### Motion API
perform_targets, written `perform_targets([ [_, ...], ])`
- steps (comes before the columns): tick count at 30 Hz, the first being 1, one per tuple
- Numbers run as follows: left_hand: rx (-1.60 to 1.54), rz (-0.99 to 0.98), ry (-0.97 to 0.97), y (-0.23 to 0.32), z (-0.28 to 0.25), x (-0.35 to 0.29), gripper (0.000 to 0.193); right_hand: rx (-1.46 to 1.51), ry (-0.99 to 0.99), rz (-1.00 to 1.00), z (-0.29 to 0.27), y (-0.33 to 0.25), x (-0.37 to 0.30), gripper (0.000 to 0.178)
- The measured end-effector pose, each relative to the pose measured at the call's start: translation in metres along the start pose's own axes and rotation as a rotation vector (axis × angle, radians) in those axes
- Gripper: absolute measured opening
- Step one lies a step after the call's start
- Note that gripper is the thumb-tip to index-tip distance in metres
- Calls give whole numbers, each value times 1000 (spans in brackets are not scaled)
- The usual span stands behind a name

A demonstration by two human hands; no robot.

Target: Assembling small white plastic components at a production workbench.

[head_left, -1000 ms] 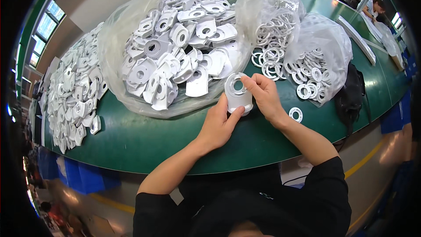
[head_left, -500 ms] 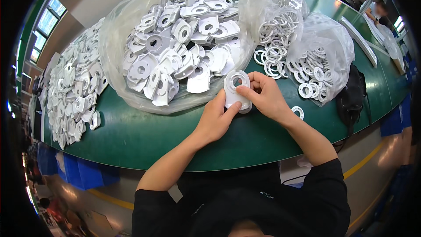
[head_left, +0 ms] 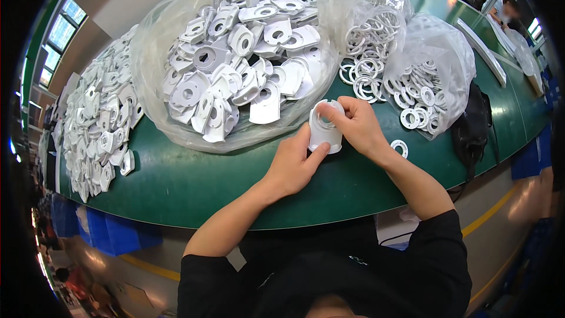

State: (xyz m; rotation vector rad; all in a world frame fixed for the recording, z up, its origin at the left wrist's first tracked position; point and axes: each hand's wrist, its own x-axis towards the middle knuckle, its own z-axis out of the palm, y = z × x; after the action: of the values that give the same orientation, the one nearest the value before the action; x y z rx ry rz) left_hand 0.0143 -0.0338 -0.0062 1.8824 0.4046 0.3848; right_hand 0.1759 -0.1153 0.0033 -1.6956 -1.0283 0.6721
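Observation:
Between my two hands, above the green table, is a white plastic plate [head_left: 323, 135] with a round collar at its far end. My left hand [head_left: 292, 162] grips its near left side, thumb along the lower edge. Closed on the collar end is my right hand [head_left: 356, 125], its thumb pressing at the round opening and partly hiding it. Whether a separate ring sits in the collar I cannot tell. A single white ring [head_left: 399, 148] lies on the table beside my right wrist.
A large clear plastic bag [head_left: 154, 103] of similar white plates stands ahead. More plates form a loose pile [head_left: 97, 135] at the left. White rings [head_left: 371, 70] spill from bags on the right, near a black bag [head_left: 471, 132]. Another person [head_left: 502, 13] is at the far right.
The plate has shifted slightly right and tilted in my hands. My right thumb has moved up onto the collar's opening.

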Motion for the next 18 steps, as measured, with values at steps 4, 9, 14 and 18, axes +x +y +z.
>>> perform_targets([
  [4,57,-37,-9,-1,-4,2,38,-73,-82,49,0,-1,-2,19],
  [9,-316,-255,-55,-6,-11,5,32,59,-235,-46,-11,-6,3,20],
  [14,-354,-237,-76,-5,-8,6,32,193,-84,3,-6,-7,2,23],
  [18,-78,-41,27,-3,1,3,35,175,-55,14,-4,4,4,24],
])
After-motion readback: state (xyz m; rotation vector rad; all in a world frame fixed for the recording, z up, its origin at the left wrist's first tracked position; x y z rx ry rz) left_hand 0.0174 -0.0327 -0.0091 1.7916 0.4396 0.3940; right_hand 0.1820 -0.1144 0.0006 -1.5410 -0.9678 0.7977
